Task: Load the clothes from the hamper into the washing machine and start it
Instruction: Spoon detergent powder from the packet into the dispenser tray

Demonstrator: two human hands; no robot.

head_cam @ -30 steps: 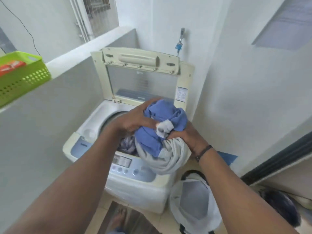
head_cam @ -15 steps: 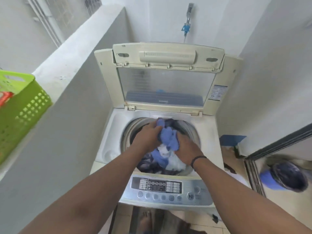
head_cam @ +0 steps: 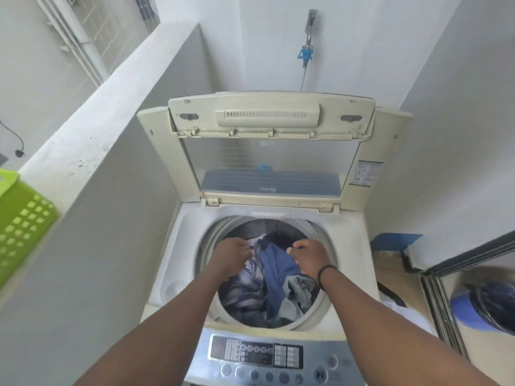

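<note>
The top-loading washing machine (head_cam: 348, 246) stands with its lid (head_cam: 267, 118) up. Inside the drum lies a heap of clothes (head_cam: 267, 291): blue, grey and pale striped pieces. Both my hands are over the drum opening with fingers curled. My left hand (head_cam: 231, 256) pinches the pale striped garment (head_cam: 252, 270) at its upper edge. My right hand (head_cam: 309, 259) grips the blue garment (head_cam: 276, 271), which rises toward it. A sliver of the white hamper (head_cam: 393, 300) with a black strap shows on the floor to the right of the machine.
The control panel (head_cam: 256, 355) with buttons runs along the machine's front edge. A grey half-wall (head_cam: 92, 168) hems in the left side and carries a green basket (head_cam: 19, 218). A tap (head_cam: 306, 51) hangs on the back wall. A blue bucket (head_cam: 485, 310) sits beyond a sliding-door track, far right.
The bundle was carried from above the front panel down into the drum. It has now spread out inside, and my hands have moved apart over it.
</note>
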